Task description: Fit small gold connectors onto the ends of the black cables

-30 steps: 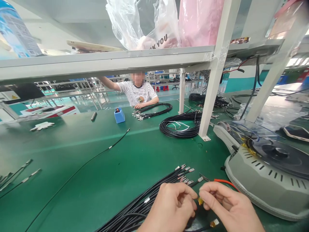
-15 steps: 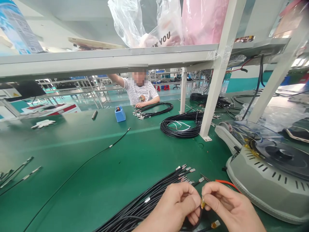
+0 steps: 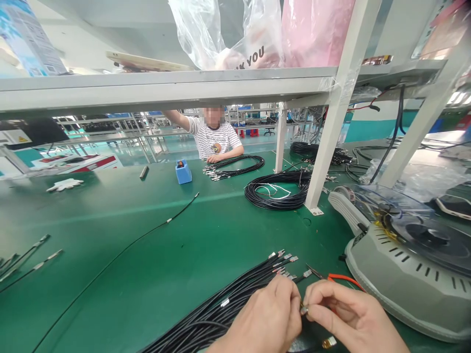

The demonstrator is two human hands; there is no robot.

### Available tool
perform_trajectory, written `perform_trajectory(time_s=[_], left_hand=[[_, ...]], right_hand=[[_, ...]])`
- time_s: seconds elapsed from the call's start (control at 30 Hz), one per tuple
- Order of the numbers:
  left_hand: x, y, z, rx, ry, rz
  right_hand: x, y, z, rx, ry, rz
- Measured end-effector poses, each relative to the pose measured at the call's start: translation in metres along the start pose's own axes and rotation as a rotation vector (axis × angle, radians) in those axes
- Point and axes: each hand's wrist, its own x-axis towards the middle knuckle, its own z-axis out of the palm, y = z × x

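Bright, even overhead light fills the scene, leaving a soft sheen on the green surface point(image 3: 154, 245) and faint shadows. Wide-angle distortion bends the shelf point(image 3: 165, 90) and the edges; the foreground stays sharp.

Two bare hands, left hand point(image 3: 267, 321) and right hand point(image 3: 349, 318), at six o'clock, one blue box point(image 3: 183, 172), one white glove point(image 3: 65, 184) at ten o'clock, one grey machine point(image 3: 408, 264) at three o'clock, one co-worker point(image 3: 215, 138) at twelve o'clock.

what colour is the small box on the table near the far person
Blue, with a dark red-topped part on it: the small box, clearest in the head view.
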Motion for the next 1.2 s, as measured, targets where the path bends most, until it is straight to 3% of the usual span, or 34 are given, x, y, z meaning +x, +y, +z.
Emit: perform_trajectory(time_s=[0.23,0.43,0.53,0.67,0.8,0.97,1.13,1.2], left_hand=[[-0.005,-0.019,-0.013,-0.437,0.108,-0.083],[-0.015,-0.017,-0.006,-0.617,-0.09,0.015],[-0.013,-0.015,0.0,-0.669,-0.086,-0.01],[-0.011,-0.014,-0.001,-0.606,-0.026,0.002],[-0.013,-0.015,0.002,-0.461,0.091,0.086],[-0.01,-0.021,0.012,-0.184,0.257,0.181],[-0.003,-0.021,-0.001,-0.224,0.398,-0.022],[-0.002,-0.018,-0.007,-0.275,0.383,-0.033]], right_hand=[[-0.005,0.004,-0.001,0.055,0.053,0.073],[0.0,0.012,0.002,0.021,0.11,0.034],[0.003,0.014,0.003,-0.063,0.036,0.011],[0.004,0.013,0.005,-0.109,0.048,0.093],[0.004,0.01,0.01,0.098,0.119,0.18],[0.005,0.015,0.008,0.35,0.011,0.269],[0.005,0.023,0.004,0.443,0.014,0.296],[0.006,0.023,0.004,0.445,0.026,0.256]])
